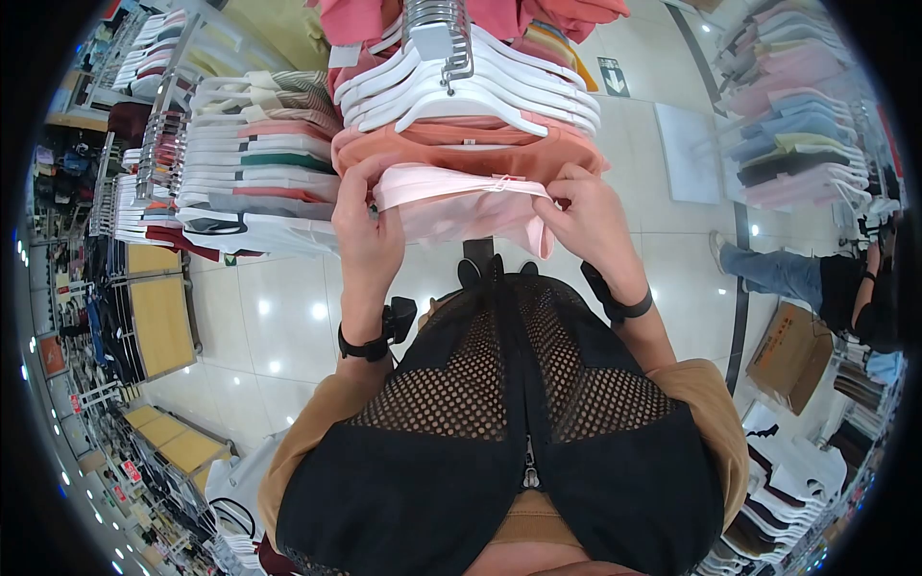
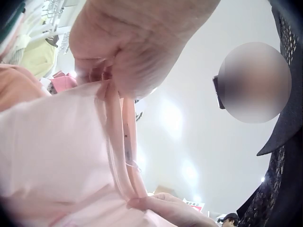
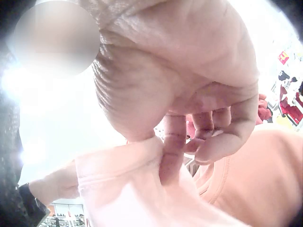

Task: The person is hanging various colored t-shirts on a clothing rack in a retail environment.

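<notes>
A pale pink garment (image 1: pixel 451 216) is stretched between both hands in front of the body, its banded top edge running nearly straight across. My left hand (image 1: pixel 368 230) pinches one end of that edge, with the thumb on the near side. At the other end, my right hand (image 1: pixel 591 223) pinches the band between thumb and index finger; its other fingers curl loosely in the right wrist view. A thin white string loop lies at the band's middle. Inside the band, the left wrist view shows a small label (image 2: pixel 127 142). Just beyond hangs an orange T-shirt (image 1: pixel 471 152) on a white hanger (image 1: pixel 471 113).
Several white hangers with pink and orange clothes hang from a metal rail ahead. To the left stands a rack of mixed shirts (image 1: pixel 264 178). Another rack (image 1: pixel 797 125) is at the right, near a person in jeans (image 1: pixel 783 267) and a cardboard box (image 1: pixel 792 357) on the tiled floor.
</notes>
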`<state>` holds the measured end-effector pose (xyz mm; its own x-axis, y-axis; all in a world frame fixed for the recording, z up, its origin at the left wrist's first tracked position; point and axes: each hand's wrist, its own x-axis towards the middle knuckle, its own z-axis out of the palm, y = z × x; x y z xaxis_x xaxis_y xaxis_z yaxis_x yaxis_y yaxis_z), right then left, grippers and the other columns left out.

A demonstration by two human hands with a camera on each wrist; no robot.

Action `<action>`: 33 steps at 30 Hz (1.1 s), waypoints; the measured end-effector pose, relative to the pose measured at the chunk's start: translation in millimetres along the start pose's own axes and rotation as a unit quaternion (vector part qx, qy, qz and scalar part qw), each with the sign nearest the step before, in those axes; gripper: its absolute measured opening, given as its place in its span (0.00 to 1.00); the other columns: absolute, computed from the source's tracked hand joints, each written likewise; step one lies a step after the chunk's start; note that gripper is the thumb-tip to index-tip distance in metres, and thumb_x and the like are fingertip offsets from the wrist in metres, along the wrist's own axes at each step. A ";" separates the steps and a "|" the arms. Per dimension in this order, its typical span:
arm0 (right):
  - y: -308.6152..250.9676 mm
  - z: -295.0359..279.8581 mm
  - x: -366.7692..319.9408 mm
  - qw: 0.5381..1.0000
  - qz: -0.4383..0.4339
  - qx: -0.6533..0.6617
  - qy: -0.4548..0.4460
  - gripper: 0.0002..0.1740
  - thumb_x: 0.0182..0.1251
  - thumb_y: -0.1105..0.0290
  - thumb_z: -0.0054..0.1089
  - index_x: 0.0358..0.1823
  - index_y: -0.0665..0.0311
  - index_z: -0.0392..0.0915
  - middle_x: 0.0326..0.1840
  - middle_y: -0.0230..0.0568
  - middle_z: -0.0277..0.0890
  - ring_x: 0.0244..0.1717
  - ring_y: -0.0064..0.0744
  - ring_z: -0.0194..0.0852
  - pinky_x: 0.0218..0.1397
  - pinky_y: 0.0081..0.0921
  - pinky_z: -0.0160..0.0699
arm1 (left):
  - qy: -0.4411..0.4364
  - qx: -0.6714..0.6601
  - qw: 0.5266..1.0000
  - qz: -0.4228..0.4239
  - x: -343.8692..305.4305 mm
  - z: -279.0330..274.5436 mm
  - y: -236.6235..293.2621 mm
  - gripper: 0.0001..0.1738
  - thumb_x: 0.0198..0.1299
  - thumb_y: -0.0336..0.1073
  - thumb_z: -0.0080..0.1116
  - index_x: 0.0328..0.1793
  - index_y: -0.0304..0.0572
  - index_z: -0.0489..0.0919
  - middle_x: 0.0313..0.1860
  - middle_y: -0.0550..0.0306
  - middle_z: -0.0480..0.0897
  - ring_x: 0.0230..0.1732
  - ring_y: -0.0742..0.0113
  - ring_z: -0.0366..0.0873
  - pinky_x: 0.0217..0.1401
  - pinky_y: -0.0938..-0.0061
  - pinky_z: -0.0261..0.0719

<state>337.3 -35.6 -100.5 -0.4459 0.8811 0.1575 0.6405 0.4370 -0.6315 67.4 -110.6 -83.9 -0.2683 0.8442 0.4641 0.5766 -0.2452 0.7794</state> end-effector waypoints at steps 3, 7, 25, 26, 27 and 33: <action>3.8 4.4 2.4 0.991 -0.072 0.067 0.092 0.14 0.60 0.65 0.63 0.25 0.70 0.80 0.21 0.46 0.71 0.21 0.48 0.72 0.30 0.39 0.73 | -0.024 0.018 0.999 0.039 -0.8 -4.4 0.2 0.20 0.63 0.13 0.48 0.59 0.32 0.78 0.54 0.52 0.84 0.53 0.65 0.83 0.59 0.75 0.79; -2.3 -7.5 3.5 0.960 0.049 0.244 -0.130 0.14 0.60 0.75 0.63 0.22 0.66 0.66 0.24 0.34 0.70 0.23 0.27 0.72 0.28 0.26 0.68 | -0.018 -0.102 0.994 -0.043 -0.8 -4.1 14.6 0.20 0.64 0.13 0.46 0.60 0.31 0.78 0.55 0.52 0.83 0.54 0.67 0.81 0.60 0.77 0.77; -3.2 -39.3 -5.3 0.931 0.043 0.348 -0.098 0.11 0.65 0.82 0.55 0.47 0.65 0.80 0.30 0.24 0.72 0.26 0.13 0.70 0.27 0.14 0.74 | 0.010 0.232 0.972 -0.044 7.3 -20.6 -8.9 0.20 0.61 0.16 0.52 0.58 0.33 0.81 0.52 0.51 0.82 0.53 0.64 0.80 0.58 0.72 0.77; -4.5 -41.4 -5.6 0.933 0.050 0.341 -0.106 0.12 0.65 0.82 0.53 0.47 0.65 0.80 0.30 0.25 0.72 0.26 0.13 0.70 0.25 0.16 0.74 | 0.009 0.221 0.971 -0.088 6.2 -22.9 -6.1 0.18 0.62 0.18 0.55 0.57 0.36 0.82 0.50 0.50 0.83 0.50 0.61 0.82 0.55 0.73 0.78; -1.7 -42.3 -5.3 0.933 0.050 0.342 -0.106 0.12 0.65 0.82 0.53 0.47 0.65 0.80 0.30 0.25 0.72 0.26 0.13 0.70 0.25 0.16 0.74 | 0.008 0.221 0.971 -0.088 4.4 -23.2 -3.7 0.18 0.62 0.18 0.55 0.57 0.36 0.82 0.50 0.50 0.83 0.50 0.61 0.82 0.55 0.73 0.78; 14.4 -42.7 27.6 0.979 -0.090 0.176 -0.046 0.07 0.69 0.76 0.61 0.47 0.67 0.81 0.36 0.32 0.77 0.39 0.25 0.80 0.43 0.30 0.86 | -0.041 -0.114 0.980 -0.159 2.0 -9.7 11.3 0.13 0.69 0.21 0.53 0.57 0.34 0.81 0.46 0.54 0.85 0.45 0.70 0.82 0.51 0.78 0.78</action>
<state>360.9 2.7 -72.9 -0.5972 0.7678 0.2318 0.2974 0.4804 -0.8251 65.8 -116.3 -70.1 -0.3373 0.9286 0.1547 0.2837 -0.0564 0.9573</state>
